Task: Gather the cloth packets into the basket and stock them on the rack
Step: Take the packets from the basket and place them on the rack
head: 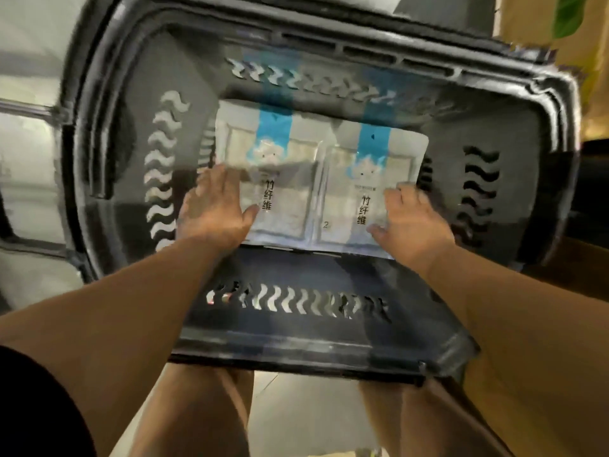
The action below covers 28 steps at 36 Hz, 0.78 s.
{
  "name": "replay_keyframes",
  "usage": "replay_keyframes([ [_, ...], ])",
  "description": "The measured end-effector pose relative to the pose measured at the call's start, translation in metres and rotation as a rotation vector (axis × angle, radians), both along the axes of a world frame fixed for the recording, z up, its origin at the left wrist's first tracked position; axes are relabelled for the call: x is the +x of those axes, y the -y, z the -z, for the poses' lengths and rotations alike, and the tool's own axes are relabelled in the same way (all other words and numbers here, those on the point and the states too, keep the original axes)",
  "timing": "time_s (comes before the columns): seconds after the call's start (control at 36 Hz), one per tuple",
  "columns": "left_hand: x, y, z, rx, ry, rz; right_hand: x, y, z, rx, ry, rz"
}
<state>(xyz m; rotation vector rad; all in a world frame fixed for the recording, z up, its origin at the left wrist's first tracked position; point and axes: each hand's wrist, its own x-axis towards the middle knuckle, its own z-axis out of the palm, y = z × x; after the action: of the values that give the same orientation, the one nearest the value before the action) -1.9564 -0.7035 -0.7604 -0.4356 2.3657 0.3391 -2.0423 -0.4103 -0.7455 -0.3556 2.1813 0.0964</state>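
White, blue-striped left packet (280,192) and right packet (369,179) lie side by side on the basket (309,352) floor. Left hand (214,209) spread flat at nine o'clock; right hand (412,222) at three, grip blurred, cannot tell. Open floor at six.
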Motion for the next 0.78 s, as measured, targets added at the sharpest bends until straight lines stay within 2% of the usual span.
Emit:
replay_keyframes([
  [0.14, -0.002, -0.005, 0.036, -0.018, 0.042, -0.257, 0.009, 0.014, 0.038, 0.035, -0.027, 0.137],
  [0.19, -0.003, -0.008, 0.044, -0.039, 0.058, -0.366, 0.015, 0.019, 0.046, 0.056, -0.073, 0.278],
  [0.28, -0.002, -0.013, 0.049, -0.061, -0.016, -0.464, 0.026, 0.021, 0.057, 0.045, -0.146, 0.573],
  [0.36, 0.001, -0.018, 0.049, -0.091, -0.065, -0.511, 0.034, 0.021, 0.062, 0.0, -0.232, 0.724],
  [0.42, 0.001, -0.021, 0.046, -0.051, -0.101, -0.616, 0.036, 0.018, 0.063, -0.051, -0.254, 0.815],
  [0.5, 0.002, -0.023, 0.042, 0.067, -0.127, -0.876, 0.034, 0.014, 0.06, -0.183, -0.296, 1.072],
  [0.56, 0.004, -0.025, 0.037, 0.096, -0.086, -0.91, 0.03, 0.01, 0.056, -0.193, -0.327, 1.203],
  [0.64, 0.008, -0.024, 0.025, 0.132, -0.062, -0.877, 0.026, 0.003, 0.046, -0.187, -0.27, 1.199],
  [0.78, 0.014, -0.023, -0.014, 0.148, -0.1, -0.798, 0.023, -0.001, -0.01, -0.24, -0.267, 0.931],
])
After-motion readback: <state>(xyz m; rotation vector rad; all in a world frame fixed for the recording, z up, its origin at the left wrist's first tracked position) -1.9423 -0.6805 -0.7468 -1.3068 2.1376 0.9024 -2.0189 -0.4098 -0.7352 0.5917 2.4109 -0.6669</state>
